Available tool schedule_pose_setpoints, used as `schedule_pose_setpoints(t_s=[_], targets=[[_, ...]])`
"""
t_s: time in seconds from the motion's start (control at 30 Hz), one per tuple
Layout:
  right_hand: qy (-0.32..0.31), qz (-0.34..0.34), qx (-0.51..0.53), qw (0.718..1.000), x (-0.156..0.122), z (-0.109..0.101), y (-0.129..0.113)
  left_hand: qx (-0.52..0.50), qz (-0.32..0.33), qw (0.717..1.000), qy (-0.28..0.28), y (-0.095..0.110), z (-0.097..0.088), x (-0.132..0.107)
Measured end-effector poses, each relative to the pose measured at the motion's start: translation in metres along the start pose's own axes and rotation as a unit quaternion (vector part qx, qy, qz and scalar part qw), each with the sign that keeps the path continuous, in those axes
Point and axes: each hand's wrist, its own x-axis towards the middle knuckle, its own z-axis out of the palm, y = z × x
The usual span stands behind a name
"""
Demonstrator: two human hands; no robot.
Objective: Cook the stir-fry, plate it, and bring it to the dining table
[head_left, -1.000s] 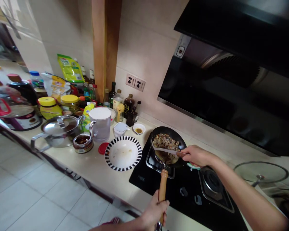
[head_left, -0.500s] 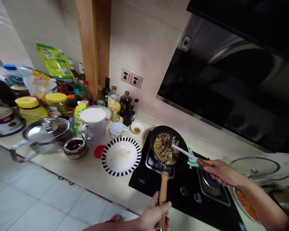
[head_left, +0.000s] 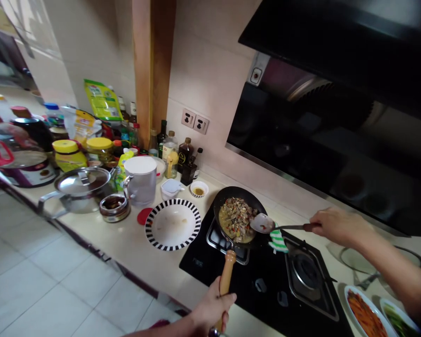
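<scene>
Your left grip [head_left: 215, 302], at the bottom of the frame just right of centre, is clenched around the pan's wooden handle [head_left: 228, 271]. The fingers curl under it and the thumb lies across the top, with no gap showing between palm and wood.

Your right grip [head_left: 337, 228], right of centre, is closed around the end of the spatula [head_left: 263, 223], at its brown handle. From there the metal shaft runs left to the pale blade, which sits over the right side of the pan with a few bits on it. Whether the blade touches the food is unclear.

The pan [head_left: 257, 201] stands on the left burner of the black stove [head_left: 203, 262], right of the frame's middle, with its handle pointing down toward you. The chopped food [head_left: 238, 213] inside lies in a brownish liquid. A green-and-white cloth [head_left: 278, 241] is just beside the pan's right edge.

Left of the stove, on the tabletop [head_left: 136, 248], you have a striped plate [head_left: 168, 234] with a few smears and, above it, a small bowl [head_left: 196, 195] of seasoning. Farther left are a red lid [head_left: 145, 216], a jar [head_left: 114, 210], a jug [head_left: 142, 187] and a lidded pot [head_left: 84, 185]. In the lower right corner is a dish [head_left: 348, 299] of orange strips.
</scene>
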Motion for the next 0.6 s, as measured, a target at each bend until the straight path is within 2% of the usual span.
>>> schedule_pose_setpoints(t_s=[0.13, 0.23, 0.33, 0.43, 0.53, 0.6], targets=[[0.024, -0.006, -0.055, 0.998, 0.013, -0.024, -0.015, -0.009, 0.02, 1.0, -0.006, -0.002, -0.003, 0.002], [0.039, -0.016, -0.069, 0.997, 0.032, -0.023, -0.023, -0.008, 0.028, 1.0, -0.006, -0.001, -0.002, 0.002], [0.051, -0.028, -0.067, 0.996, 0.054, -0.005, -0.03, -0.003, 0.034, 0.999, -0.003, 0.002, -0.001, 0.001], [0.043, -0.05, -0.043, 0.997, 0.071, 0.024, -0.033, 0.004, 0.036, 0.999, -0.014, 0.005, -0.002, -0.001], [0.016, -0.083, -0.004, 0.996, 0.079, 0.054, -0.029, 0.0, 0.034, 0.999, -0.017, 0.009, -0.003, -0.001], [0.024, -0.1, 0.015, 0.995, 0.075, 0.067, -0.024, -0.003, 0.032, 0.999, -0.015, 0.009, -0.004, -0.001]])
